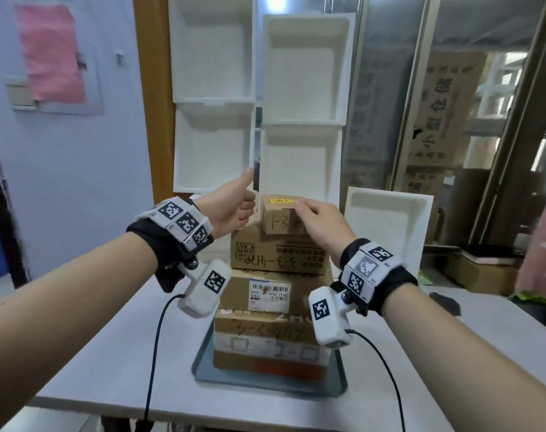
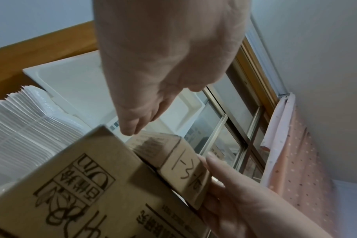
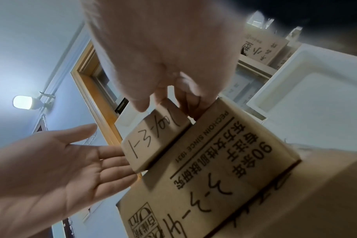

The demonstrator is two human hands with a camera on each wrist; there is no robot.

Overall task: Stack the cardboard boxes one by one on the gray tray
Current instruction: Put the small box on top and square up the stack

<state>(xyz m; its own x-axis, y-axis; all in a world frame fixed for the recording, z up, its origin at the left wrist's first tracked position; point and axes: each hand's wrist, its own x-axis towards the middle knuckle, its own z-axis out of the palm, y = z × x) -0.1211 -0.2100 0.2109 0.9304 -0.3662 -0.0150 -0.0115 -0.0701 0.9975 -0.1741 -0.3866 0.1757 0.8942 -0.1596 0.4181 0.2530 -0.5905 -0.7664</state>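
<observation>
Tray (image 1: pixel 203 374) holds four stacked boxes; hands flank top box (image 1: pixel 279 215).

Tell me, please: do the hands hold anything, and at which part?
The right hand grips the small top cardboard box at its right end. The left hand, open, is at its left end.

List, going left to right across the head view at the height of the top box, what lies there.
Pink paper on the wall → left hand → small top box → right hand → white foam tray leaning behind the table.
</observation>
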